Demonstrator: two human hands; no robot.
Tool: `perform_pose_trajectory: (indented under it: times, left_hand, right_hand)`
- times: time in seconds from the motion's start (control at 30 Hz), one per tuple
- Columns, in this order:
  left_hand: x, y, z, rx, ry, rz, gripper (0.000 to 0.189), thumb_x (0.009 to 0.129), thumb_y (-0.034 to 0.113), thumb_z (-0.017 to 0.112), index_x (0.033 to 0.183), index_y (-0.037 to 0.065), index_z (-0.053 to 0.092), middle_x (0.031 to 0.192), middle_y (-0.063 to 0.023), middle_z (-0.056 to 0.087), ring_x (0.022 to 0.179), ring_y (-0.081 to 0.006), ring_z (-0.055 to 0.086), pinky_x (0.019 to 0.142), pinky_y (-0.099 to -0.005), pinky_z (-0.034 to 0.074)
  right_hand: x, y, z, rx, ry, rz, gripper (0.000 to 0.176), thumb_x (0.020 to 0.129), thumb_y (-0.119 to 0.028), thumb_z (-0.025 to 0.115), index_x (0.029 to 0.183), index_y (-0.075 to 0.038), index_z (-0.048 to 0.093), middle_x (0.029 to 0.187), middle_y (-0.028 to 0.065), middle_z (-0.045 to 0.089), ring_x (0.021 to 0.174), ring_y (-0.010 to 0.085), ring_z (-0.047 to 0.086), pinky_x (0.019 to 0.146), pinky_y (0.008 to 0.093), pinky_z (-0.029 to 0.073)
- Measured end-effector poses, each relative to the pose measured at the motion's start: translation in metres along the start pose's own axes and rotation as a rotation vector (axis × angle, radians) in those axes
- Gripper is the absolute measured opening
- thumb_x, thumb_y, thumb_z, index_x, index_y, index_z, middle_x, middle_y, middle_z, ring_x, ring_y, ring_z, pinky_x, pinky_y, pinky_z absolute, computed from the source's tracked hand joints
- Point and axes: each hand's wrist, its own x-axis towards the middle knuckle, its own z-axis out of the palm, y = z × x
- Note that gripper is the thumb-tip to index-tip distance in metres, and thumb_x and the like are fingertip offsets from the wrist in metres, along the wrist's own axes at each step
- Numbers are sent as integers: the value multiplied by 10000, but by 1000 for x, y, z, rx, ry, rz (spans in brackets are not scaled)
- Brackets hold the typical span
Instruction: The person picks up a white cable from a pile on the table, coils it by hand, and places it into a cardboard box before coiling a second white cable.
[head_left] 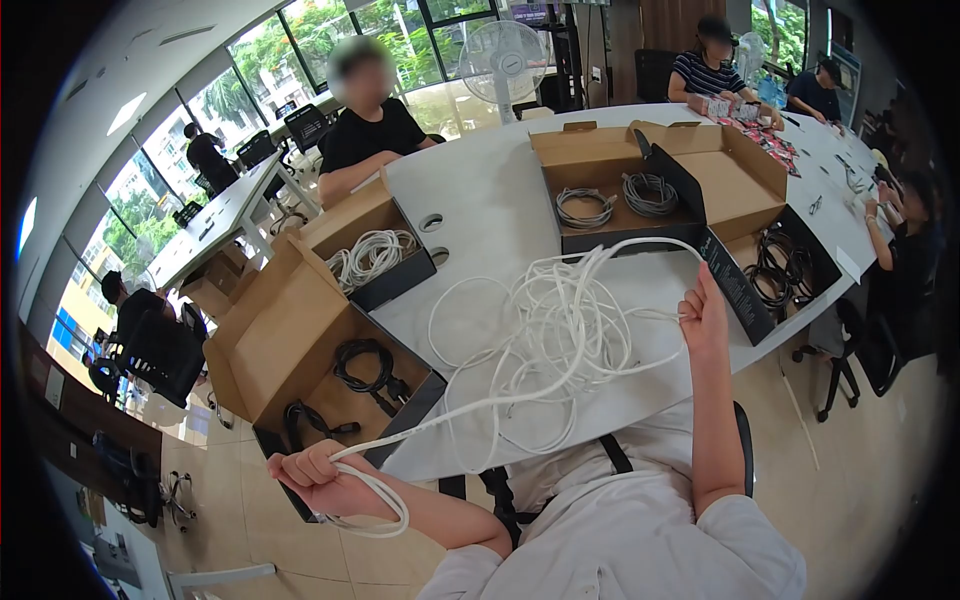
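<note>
A large loose tangle of white cable (565, 330) lies on the white table in front of me. My left hand (308, 478) is closed around a stretch of this cable at the lower left, and a short loop hangs below the fingers. From there the cable runs taut up across the tangle. My right hand (704, 312), raised at the right edge of the tangle, pinches white cable too. One strand arches from its fingertips back over the pile. The cable's ends cannot be made out.
Around the tangle stand open cardboard boxes: one with black power cords (365, 370), one with white coils (372, 258), one with grey coils (650, 194), one with black cables (780, 268). Several people sit round the table (475, 210). A fan (503, 65) stands behind.
</note>
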Motion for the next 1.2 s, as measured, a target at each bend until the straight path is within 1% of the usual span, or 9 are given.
perform_pose_trajectory:
  times: [0.2, 0.4, 0.7, 0.77, 0.9, 0.97, 1.07, 1.13, 1.2]
  left_hand:
    - [-4, -17, 6, -51, 73, -48, 176, 1036, 145, 370, 939, 36, 469, 565, 53, 219, 437, -62, 165, 417, -250, 170]
    - [-3, -8, -1, 6, 63, -17, 171, 1029, 139, 380, 926, 34, 465, 566, 54, 214, 437, -65, 177, 416, -255, 173]
    - [5, 34, -18, 309, 123, 307, 175, 1010, 121, 400, 864, 37, 444, 544, 37, 217, 425, -83, 201, 409, -245, 201]
    - [4, 34, -17, 360, 129, 366, 175, 1010, 127, 399, 861, 45, 440, 546, 35, 219, 422, -86, 200, 410, -243, 203]
    - [5, 15, -3, 640, 274, 583, 174, 1017, 139, 393, 869, 60, 440, 558, 27, 206, 437, -89, 194, 414, -236, 202]
    - [4, -1, 5, 804, 336, 680, 180, 1029, 144, 385, 882, 64, 449, 568, 24, 196, 453, -89, 189, 415, -228, 199]
    - [-1, -8, 6, 854, 236, 622, 191, 1025, 170, 393, 887, 57, 460, 564, 22, 193, 455, -89, 205, 420, -237, 199]
    - [-3, -4, 1, 744, 119, 478, 214, 1033, 184, 388, 892, 51, 479, 567, 25, 196, 455, -88, 202, 422, -237, 198]
    - [-4, -2, -6, 642, 57, 356, 234, 1038, 193, 385, 893, 46, 494, 572, 27, 199, 455, -86, 198, 422, -237, 196]
  right_hand:
    - [-10, -5, 9, -34, -22, -29, 233, 952, -262, 627, 785, -153, 507, 594, -86, 224, 497, 30, 203, 445, 210, 184]
    - [-1, -13, 1, 164, 14, -35, 229, 956, -235, 623, 787, -137, 503, 586, -85, 240, 492, 32, 219, 432, 209, 188]
    - [9, -52, -22, 418, 94, -287, 289, 988, -273, 562, 782, -96, 463, 575, -60, 237, 483, 51, 229, 404, 212, 226]
    - [11, -68, -26, 487, 100, -315, 299, 991, -274, 555, 773, -94, 456, 574, -53, 237, 483, 56, 223, 404, 215, 231]
    - [22, -90, -54, 658, 14, -305, 314, 992, -275, 547, 767, -77, 453, 570, -45, 236, 481, 66, 226, 414, 224, 224]
    - [13, -96, -45, 554, 48, -355, 288, 985, -272, 561, 784, -80, 485, 565, -50, 243, 477, 68, 225, 416, 228, 226]
    - [-6, -90, -25, 302, 34, -400, 247, 974, -247, 576, 803, -78, 521, 565, -54, 262, 488, 63, 241, 441, 222, 224]
    - [-11, -84, -16, 162, -4, -369, 217, 963, -234, 587, 821, -73, 558, 568, -61, 286, 502, 53, 259, 468, 219, 231]
    - [-12, -70, -11, -138, -9, -427, 208, 956, -238, 596, 837, -68, 591, 581, -71, 324, 523, 43, 274, 497, 224, 232]
